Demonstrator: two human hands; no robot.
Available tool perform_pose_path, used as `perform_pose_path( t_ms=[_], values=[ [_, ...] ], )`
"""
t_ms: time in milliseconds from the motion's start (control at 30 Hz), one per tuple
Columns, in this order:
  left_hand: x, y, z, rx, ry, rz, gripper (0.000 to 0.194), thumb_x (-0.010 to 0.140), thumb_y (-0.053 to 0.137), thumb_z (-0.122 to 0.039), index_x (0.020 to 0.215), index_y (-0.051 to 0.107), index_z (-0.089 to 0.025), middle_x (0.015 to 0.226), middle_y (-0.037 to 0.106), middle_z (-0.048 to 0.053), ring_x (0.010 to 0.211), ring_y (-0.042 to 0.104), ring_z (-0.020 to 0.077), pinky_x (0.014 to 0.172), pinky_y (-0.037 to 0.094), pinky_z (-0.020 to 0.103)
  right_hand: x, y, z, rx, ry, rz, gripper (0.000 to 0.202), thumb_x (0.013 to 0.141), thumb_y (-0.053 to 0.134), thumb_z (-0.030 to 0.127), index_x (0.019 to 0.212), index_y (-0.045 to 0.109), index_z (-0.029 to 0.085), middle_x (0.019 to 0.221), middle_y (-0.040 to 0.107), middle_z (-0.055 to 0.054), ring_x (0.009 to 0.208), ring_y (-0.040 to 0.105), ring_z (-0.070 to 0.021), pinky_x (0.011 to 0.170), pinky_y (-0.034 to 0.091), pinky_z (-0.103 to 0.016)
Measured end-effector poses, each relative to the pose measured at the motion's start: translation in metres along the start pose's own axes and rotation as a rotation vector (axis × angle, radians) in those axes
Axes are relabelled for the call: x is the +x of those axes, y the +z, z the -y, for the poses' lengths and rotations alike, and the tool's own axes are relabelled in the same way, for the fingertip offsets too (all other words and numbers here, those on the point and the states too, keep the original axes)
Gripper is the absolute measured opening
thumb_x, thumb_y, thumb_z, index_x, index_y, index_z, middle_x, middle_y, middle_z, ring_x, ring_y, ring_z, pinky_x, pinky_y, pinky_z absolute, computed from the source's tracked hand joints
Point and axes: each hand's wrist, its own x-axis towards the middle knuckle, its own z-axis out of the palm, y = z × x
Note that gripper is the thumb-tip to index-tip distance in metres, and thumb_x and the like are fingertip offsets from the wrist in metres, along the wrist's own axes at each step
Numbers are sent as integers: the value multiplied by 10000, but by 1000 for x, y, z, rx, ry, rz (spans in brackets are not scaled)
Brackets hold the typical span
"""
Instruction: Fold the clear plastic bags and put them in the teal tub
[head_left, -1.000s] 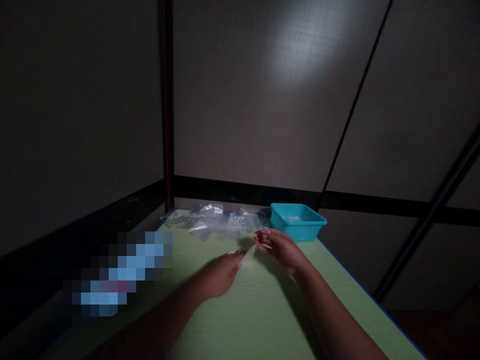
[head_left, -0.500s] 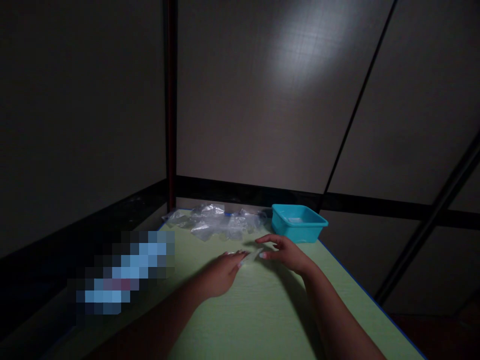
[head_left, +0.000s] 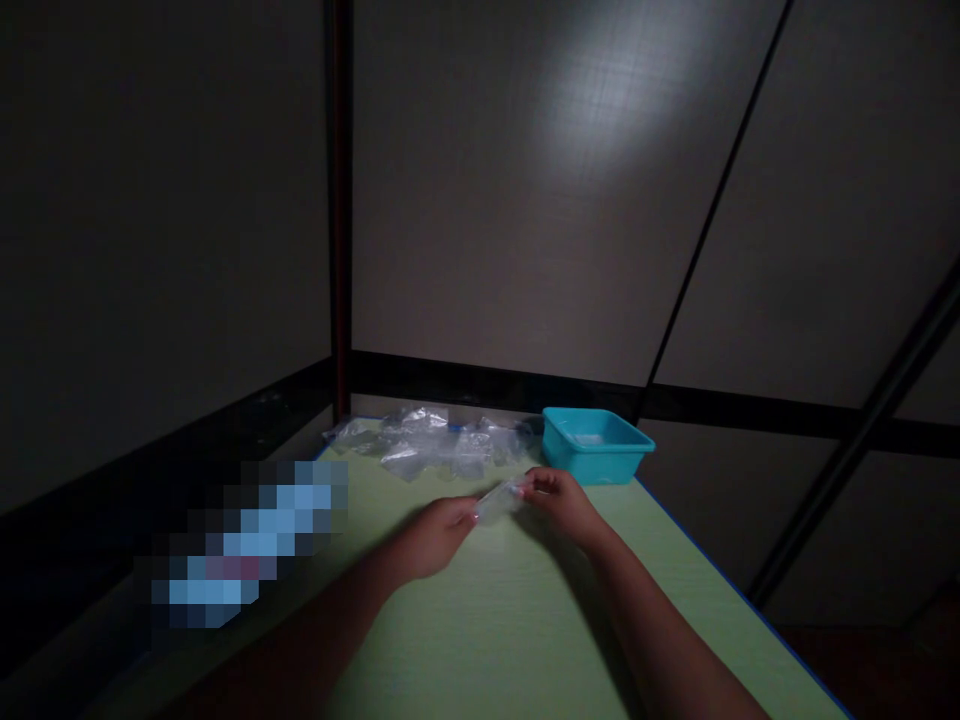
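Note:
A small clear plastic bag (head_left: pixel 498 500) is stretched between my two hands, just above the green table (head_left: pixel 480 620). My left hand (head_left: pixel 446 530) pinches its left end between thumb and fingers. At the other end, my right hand (head_left: pixel 559 503) grips the bag with thumb and fingertips. Whether anything lies inside the bag is too dim to tell. Beyond my hands, a spread of clear plastic bags (head_left: pixel 435 445) covers the far edge of the table.
A turquoise basket (head_left: pixel 600 466) stands at the far right corner, with something pale on its bottom. Behind the table rises a panelled wall (head_left: pixel 495 220). A pixelated blue patch (head_left: pixel 262 540) is at the left.
My right hand has closed from an open pose and now grips the bag's right end. My left hand has shifted slightly left, and the bag is more spread out between them.

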Motion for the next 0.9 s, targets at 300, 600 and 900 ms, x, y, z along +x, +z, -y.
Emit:
perform_pose_path(
  t_ms=[300,600,900],
  values=[
    [1,-5,-1,-596,-193,-36,441,740,560,-501,901,638,-98,872,671,96,807,615,214,781,425,331,0,-1,2,172,17,-106,261,632,680,381,631,562,148,554,513,25,519,430,-91,514,309,-220],
    [-2,-8,-3,-827,-280,3,363,708,642,-394,922,617,-101,889,675,107,797,641,219,828,440,376,0,-1,2,218,117,-120,299,618,665,425,634,520,165,483,458,57,424,371,-65,426,295,-202],
    [0,-8,4,-327,-445,-69,380,755,481,-424,977,522,-118,651,652,47,517,634,175,558,473,285,1,9,-20,-14,287,-78,199,588,638,332,541,530,171,382,463,44,338,402,-84,349,313,-208]
  ],
)
